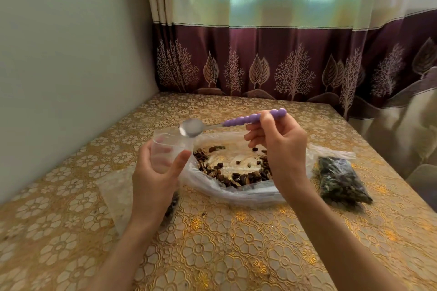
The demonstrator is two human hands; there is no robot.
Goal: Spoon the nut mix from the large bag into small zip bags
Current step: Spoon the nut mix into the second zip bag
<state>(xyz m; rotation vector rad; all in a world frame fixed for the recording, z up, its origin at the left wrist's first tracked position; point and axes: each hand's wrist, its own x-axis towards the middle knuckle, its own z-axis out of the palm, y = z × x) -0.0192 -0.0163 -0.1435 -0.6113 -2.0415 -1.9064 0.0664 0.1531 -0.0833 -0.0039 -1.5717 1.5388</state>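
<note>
The large clear bag [208, 184] lies open on the table with a ring of brown nut mix [236, 176] inside. My left hand [153, 179] grips a small clear zip bag [165, 149] upright, its mouth held open, just left of the large bag; some nuts show at its bottom below my wrist. My right hand [281, 146] pinches the purple beaded handle of a metal spoon [191, 127]. The spoon bowl hangs tilted over the small bag's mouth and looks empty.
A filled small zip bag [340, 179] of dark nut mix lies to the right of the large bag. The table [224, 243] has a gold floral cover. A wall stands at the left and a patterned curtain [283, 59] behind.
</note>
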